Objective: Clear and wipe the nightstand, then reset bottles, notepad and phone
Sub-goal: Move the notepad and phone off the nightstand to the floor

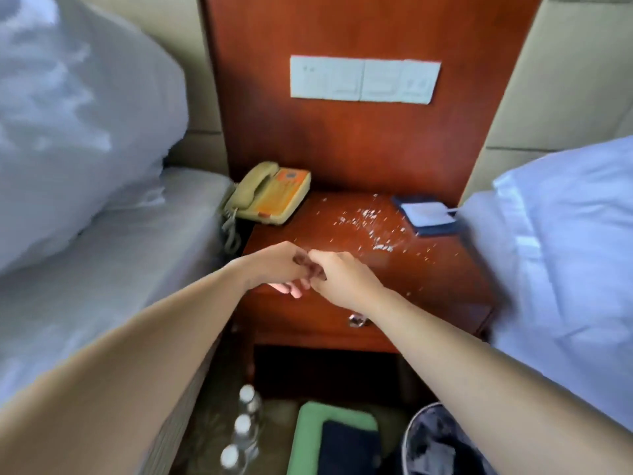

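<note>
Though flecked white, reddish wooden nightstand [445, 269] — beige corded telephone [270, 195] back-left corner, blue-backed white notepad [428, 214] back-right; left hand [274, 269], right hand [346, 281] curled together at front edge — grasp unclear.

A: Back wall: a red-brown wooden panel [359, 142] is rising behind the counter [428, 275], carrying a white switch plate [364, 78].

B: Noted. Flanks?

A: Beige padded wall panels [565, 80] are running off on both sides, with seams showing.

B: Furniture?

A: The left bed [120, 269] is touching the counter's side, with a big white pillow [68, 114] leaning on it. The right bed [548, 252], in white linen, is pressing in close. A drawer front with a metal pull [358, 320] is facing us.

B: Floor?

A: Dark patterned carpet [212, 416], blurring. Soft bright light is glaring off the linens.
</note>
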